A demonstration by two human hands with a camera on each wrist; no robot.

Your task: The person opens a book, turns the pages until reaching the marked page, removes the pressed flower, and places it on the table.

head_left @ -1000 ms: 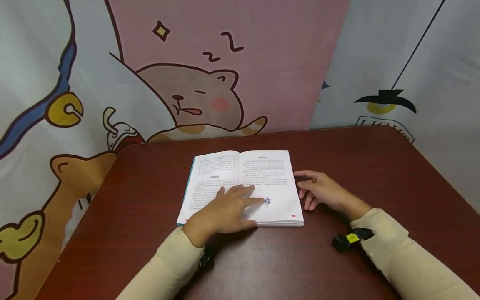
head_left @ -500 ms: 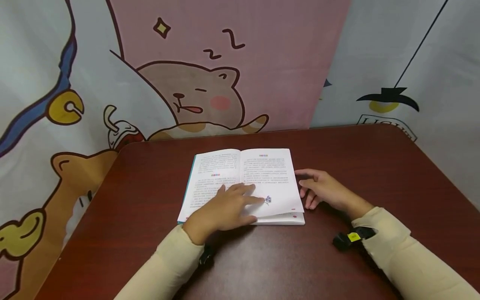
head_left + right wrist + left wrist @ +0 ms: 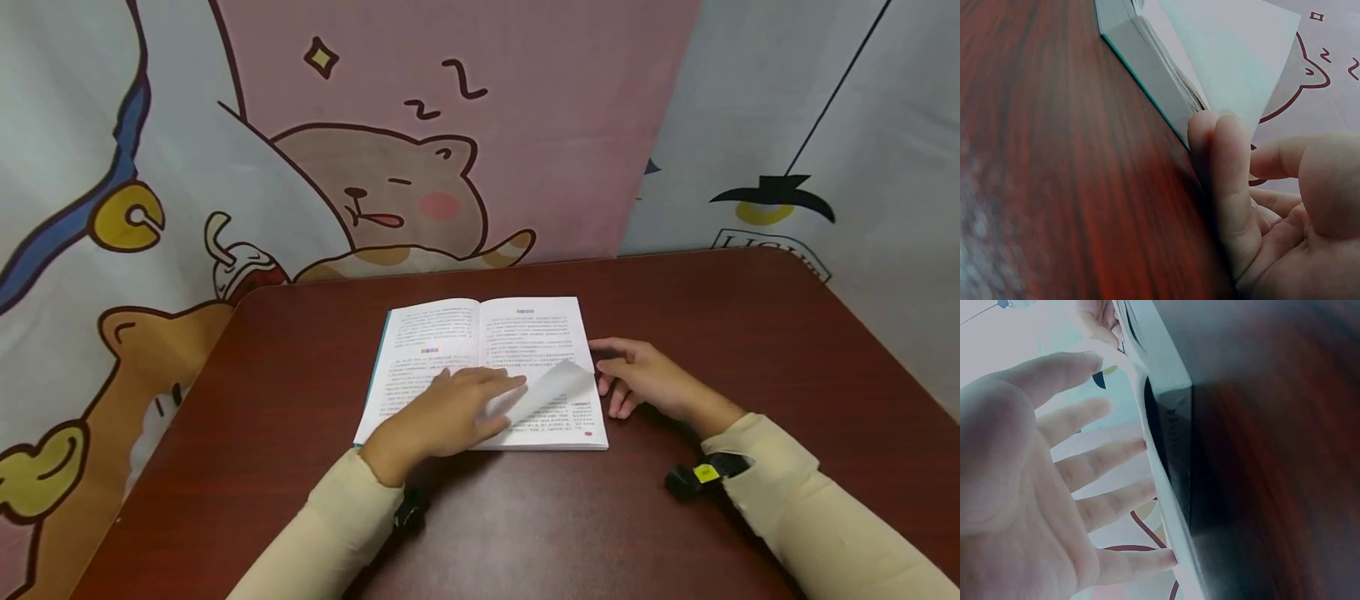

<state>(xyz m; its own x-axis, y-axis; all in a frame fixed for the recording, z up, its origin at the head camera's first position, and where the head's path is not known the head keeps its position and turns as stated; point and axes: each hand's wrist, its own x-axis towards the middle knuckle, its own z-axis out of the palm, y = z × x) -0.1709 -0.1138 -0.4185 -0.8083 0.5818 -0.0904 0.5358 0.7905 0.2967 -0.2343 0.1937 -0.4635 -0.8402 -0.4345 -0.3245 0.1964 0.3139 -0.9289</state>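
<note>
An open book (image 3: 528, 333) with printed pages lies on the table. Across its lower middle my left hand (image 3: 450, 412) rests with fingers extended; the left wrist view has its fingertips on the page surface. Beside those fingers the lower corner of the right-hand page (image 3: 562, 385) curls up and back, baring printed text beneath. My right hand (image 3: 648, 379) lies at the book's right edge, fingers loosely bent. In the right wrist view its fingertips are right at the page edges, and the raised page (image 3: 1235, 62) stands up beyond them.
The reddish-brown wooden table (image 3: 750, 333) extends on all sides of the book. A cloth with cartoon animals (image 3: 420, 200) hangs behind it. Both wrists carry small black cameras, the right camera (image 3: 682, 483) with a yellow label.
The right-hand page's lower corner has lifted and folded up toward the upper left, hiding the small flower print. My left fingers have drawn back slightly; the right hand has stayed put.
</note>
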